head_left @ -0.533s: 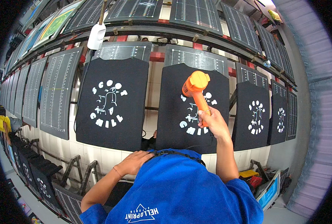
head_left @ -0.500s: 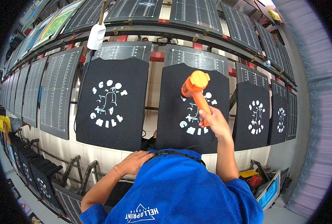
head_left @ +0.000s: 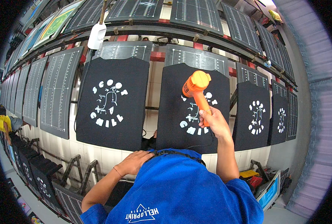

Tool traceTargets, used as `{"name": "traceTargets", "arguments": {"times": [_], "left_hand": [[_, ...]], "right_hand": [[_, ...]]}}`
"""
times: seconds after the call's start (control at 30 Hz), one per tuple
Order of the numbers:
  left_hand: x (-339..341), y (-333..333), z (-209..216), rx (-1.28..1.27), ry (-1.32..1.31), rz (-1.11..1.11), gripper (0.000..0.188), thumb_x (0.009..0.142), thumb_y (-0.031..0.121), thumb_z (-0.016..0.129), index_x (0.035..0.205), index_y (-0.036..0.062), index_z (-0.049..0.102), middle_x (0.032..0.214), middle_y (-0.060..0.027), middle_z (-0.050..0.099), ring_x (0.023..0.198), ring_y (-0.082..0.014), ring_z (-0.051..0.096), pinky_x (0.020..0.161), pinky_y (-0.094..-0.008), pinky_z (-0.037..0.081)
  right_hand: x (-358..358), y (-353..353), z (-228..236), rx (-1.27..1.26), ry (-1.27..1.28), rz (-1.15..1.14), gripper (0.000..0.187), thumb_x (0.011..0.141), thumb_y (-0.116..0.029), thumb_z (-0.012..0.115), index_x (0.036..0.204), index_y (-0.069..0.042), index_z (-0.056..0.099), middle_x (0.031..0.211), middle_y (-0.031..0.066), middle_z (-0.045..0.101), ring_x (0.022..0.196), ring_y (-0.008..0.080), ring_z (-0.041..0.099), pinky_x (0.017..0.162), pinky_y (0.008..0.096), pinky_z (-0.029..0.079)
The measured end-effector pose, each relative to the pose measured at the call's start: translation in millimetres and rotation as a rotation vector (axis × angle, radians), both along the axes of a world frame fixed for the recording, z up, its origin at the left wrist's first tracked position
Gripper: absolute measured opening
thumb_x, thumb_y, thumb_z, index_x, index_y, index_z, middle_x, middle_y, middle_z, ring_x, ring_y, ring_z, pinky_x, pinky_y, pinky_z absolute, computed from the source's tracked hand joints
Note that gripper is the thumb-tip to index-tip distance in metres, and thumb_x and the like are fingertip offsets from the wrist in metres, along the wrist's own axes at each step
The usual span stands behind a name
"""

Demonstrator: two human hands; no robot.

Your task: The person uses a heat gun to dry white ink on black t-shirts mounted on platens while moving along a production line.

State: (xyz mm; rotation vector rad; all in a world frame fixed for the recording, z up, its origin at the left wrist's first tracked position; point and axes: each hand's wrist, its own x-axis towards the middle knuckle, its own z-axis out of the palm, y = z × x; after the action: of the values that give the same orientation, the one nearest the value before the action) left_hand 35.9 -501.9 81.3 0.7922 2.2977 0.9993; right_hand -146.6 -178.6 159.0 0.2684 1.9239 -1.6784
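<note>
My right hand is wrapped round the handle of an orange heat gun. The gun is above a black T-shirt laid over a grey board, its nozzle end over the left part of the white print. Part of that print is hidden behind the gun and my hand. My left hand lies against the waist of my blue shirt, by a thin black strap. Its fingers are stretched out and hold nothing that I can see.
Another printed black T-shirt lies to the left, two smaller-looking ones to the right. Bare gridded boards continue leftward. A white bottle-shaped container is at the rail. Far left, a person in yellow bends over.
The heat gun has shifted very slightly to the right over the T-shirt. My left hand stays in place.
</note>
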Motion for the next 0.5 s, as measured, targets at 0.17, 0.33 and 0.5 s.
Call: {"name": "traceTargets", "arguments": {"times": [0.17, 0.33, 0.5], "left_hand": [[3, -1, -5, -0.02, -0.054, 0.003, 0.06, 0.081, 0.031, 0.06, 0.132, 0.0042, 0.045, 0.126, -0.0231, 0.052, 0.114, -0.0371, 0.052, 0.099, -0.0446, 0.04], [5, -2, -8, -0.005, -0.038, 0.0, 0.062, 0.081, 0.033, 0.06, 0.133, 0.0044, 0.044, 0.127, -0.0233, 0.051, 0.116, -0.037, 0.051, 0.099, -0.045, 0.039], [3, 0, -4, -0.025, -0.077, 0.005, 0.06, 0.082, 0.032, 0.06, 0.133, 0.0049, 0.045, 0.129, -0.0226, 0.051, 0.118, -0.0368, 0.05, 0.1, -0.0453, 0.038]], "right_hand": [[8, 5, 2, -0.002, 0.003, -0.001, 0.025, 0.089, -0.025, 0.064, 0.096, -0.002, 0.057, 0.071, 0.001, 0.057, 0.058, 0.01, 0.059, 0.052, 0.022, 0.047], [12, 9, 4, -0.04, -0.035, -0.005, 0.024, 0.09, -0.023, 0.064, 0.098, -0.001, 0.057, 0.071, 0.0004, 0.056, 0.058, 0.0111, 0.059, 0.051, 0.0225, 0.046], [15, 23, 4, -0.051, -0.035, -0.045, 0.024, 0.091, -0.023, 0.063, 0.099, -0.002, 0.056, 0.071, 0.0007, 0.056, 0.056, 0.0102, 0.057, 0.051, 0.0221, 0.046]]}}
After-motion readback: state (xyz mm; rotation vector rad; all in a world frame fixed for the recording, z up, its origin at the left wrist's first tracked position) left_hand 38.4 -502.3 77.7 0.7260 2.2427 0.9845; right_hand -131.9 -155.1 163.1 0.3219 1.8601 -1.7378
